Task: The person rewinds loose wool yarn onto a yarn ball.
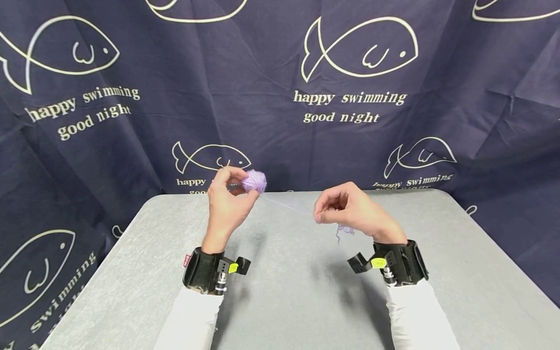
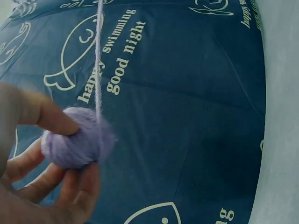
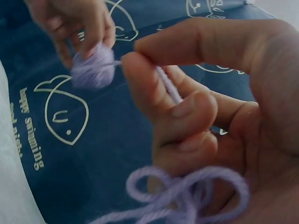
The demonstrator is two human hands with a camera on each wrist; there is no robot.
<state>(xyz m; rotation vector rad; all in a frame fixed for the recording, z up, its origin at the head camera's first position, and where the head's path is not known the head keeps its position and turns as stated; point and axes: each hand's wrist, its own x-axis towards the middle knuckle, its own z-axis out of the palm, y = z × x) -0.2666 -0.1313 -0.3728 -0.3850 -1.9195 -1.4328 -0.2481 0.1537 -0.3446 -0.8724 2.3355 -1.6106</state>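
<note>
Over a grey worktop (image 1: 288, 291), the left hand (image 1: 227, 204) has its grip curled round a small ball of purple yarn (image 1: 254, 181), held up in the air. A strand (image 1: 286, 204) runs taut across to the right hand (image 1: 350, 209), pinched between thumb and forefinger, with loose loops (image 1: 343, 231) dangling beneath. Behind hangs a navy curtain (image 1: 481, 97) printed with fish.
</note>
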